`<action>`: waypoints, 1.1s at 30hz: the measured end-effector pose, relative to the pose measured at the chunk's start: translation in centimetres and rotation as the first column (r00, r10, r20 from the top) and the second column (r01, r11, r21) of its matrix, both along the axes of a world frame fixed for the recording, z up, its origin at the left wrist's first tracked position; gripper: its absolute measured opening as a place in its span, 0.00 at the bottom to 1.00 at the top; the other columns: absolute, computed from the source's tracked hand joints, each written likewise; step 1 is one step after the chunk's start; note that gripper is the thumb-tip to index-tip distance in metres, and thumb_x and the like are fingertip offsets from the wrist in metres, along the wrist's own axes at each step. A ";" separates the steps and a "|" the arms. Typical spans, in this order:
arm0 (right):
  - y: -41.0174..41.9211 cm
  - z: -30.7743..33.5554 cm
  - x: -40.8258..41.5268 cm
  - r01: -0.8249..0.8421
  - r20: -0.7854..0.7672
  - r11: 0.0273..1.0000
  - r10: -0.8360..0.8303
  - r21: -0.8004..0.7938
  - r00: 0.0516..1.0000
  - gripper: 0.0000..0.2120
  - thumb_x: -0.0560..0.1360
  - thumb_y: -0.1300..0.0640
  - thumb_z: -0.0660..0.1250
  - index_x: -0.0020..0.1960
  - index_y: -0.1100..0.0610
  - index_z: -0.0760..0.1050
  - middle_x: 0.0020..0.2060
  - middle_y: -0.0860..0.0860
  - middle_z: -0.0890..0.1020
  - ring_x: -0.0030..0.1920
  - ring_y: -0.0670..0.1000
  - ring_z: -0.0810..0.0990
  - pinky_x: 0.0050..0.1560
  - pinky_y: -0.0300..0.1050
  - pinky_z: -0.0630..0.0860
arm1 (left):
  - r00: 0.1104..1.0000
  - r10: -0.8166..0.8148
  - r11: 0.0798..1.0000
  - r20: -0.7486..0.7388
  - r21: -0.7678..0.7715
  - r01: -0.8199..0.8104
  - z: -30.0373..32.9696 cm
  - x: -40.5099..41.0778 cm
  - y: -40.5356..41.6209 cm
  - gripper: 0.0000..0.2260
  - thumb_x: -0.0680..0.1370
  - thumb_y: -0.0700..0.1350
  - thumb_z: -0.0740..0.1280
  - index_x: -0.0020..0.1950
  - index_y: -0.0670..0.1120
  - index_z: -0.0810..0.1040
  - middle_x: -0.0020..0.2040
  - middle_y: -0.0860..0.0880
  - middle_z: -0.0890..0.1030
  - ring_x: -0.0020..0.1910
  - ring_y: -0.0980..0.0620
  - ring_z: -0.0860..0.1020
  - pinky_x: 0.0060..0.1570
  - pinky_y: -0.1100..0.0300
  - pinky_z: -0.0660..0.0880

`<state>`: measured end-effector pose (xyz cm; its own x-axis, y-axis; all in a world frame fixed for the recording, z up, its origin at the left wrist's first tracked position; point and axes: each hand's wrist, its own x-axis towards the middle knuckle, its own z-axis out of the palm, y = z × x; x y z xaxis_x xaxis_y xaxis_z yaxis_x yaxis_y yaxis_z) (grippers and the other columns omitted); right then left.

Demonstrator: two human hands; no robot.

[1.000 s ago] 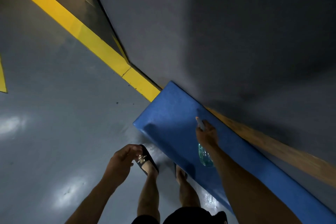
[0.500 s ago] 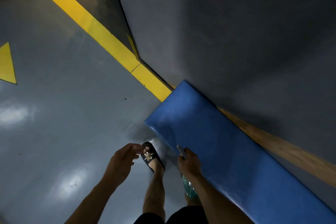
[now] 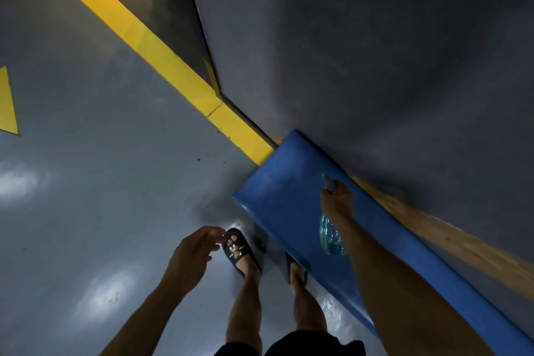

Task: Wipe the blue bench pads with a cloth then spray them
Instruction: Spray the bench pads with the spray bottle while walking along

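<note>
Floor marks: a yellow triangle (image 3: 8,104) is seen at the far left edge, and a yellow stripe (image 3: 150,46) is laid diagonally across the grey floor (image 3: 86,182)
Left hand (image 3: 192,254): held over the floor with fingers loosely curled; nothing is gripped
Sandal (image 3: 238,251): worn on the foot just beside the left hand
Blue bench pad (image 3: 283,196): set against the grey wall (image 3: 375,66), above a wooden strip (image 3: 448,237)
Right hand (image 3: 338,199): wrapped round the spray bottle (image 3: 331,235), which is held over the pad, nozzle pointed away
</note>
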<state>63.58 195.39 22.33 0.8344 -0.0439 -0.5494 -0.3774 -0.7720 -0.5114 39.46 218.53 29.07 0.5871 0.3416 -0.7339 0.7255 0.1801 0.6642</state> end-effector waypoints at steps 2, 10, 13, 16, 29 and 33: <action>0.6 0.5 0.3 -0.010 -0.007 1.000 0.010 -0.018 1.000 0.06 0.76 0.62 0.60 0.49 0.56 0.75 0.50 0.44 0.79 0.36 0.48 0.76 0.30 0.40 0.66 | 1.000 -0.002 1.000 0.000 0.000 0.002 -0.2 -0.1 0.0 0.15 0.73 0.60 0.60 0.49 0.55 0.82 0.48 0.54 0.85 0.50 0.51 0.81 0.51 0.50 0.77; 4.4 -0.1 1.1 -0.143 -0.038 0.987 0.140 -0.078 0.989 0.03 0.77 0.59 0.61 0.48 0.55 0.73 0.43 0.49 0.77 0.41 0.55 0.77 0.37 0.43 0.69 | 0.998 -0.052 0.997 0.017 0.066 0.051 -0.8 -0.7 0.5 0.11 0.82 0.54 0.58 0.49 0.62 0.80 0.49 0.56 0.85 0.50 0.54 0.82 0.50 0.52 0.78; 5.0 -0.2 0.7 -0.156 -0.063 0.982 0.149 -0.108 0.987 0.10 0.76 0.59 0.61 0.55 0.57 0.76 0.47 0.48 0.75 0.43 0.54 0.77 0.42 0.45 0.73 | 0.998 -0.056 0.995 0.017 0.077 0.055 -0.7 -1.1 0.7 0.11 0.83 0.54 0.58 0.49 0.63 0.80 0.49 0.57 0.85 0.49 0.55 0.82 0.50 0.52 0.79; 5.2 -0.7 -0.8 -0.204 -0.095 0.972 0.193 -0.116 0.977 0.14 0.75 0.57 0.61 0.59 0.55 0.76 0.52 0.52 0.81 0.44 0.56 0.80 0.43 0.48 0.77 | 0.999 -0.047 0.996 0.011 0.081 0.046 -0.8 -1.8 0.7 0.11 0.83 0.53 0.58 0.49 0.62 0.80 0.49 0.57 0.85 0.49 0.55 0.82 0.51 0.49 0.78; 6.7 -1.7 -12.2 -0.521 -0.177 0.842 0.496 -0.141 0.850 0.09 0.78 0.55 0.61 0.54 0.58 0.73 0.57 0.58 0.79 0.59 0.61 0.76 0.56 0.51 0.72 | 1.000 -0.025 0.995 0.008 0.098 0.024 -0.8 -4.5 0.9 0.12 0.80 0.59 0.57 0.49 0.60 0.80 0.48 0.59 0.84 0.48 0.58 0.82 0.49 0.52 0.80; 7.0 -1.9 -13.7 -0.567 -0.217 0.816 0.537 -0.113 0.815 0.08 0.76 0.54 0.62 0.54 0.56 0.72 0.56 0.56 0.80 0.58 0.60 0.78 0.54 0.48 0.72 | 1.000 0.026 0.996 0.004 0.081 -0.026 -0.9 -5.7 1.1 0.17 0.75 0.60 0.58 0.51 0.55 0.81 0.48 0.55 0.85 0.48 0.55 0.82 0.50 0.52 0.79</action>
<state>49.88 202.37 20.42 0.6410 0.2942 -0.7089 0.0708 -0.9424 -0.3270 33.78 219.60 28.12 0.5795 0.4153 -0.7012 0.7193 0.1440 0.6797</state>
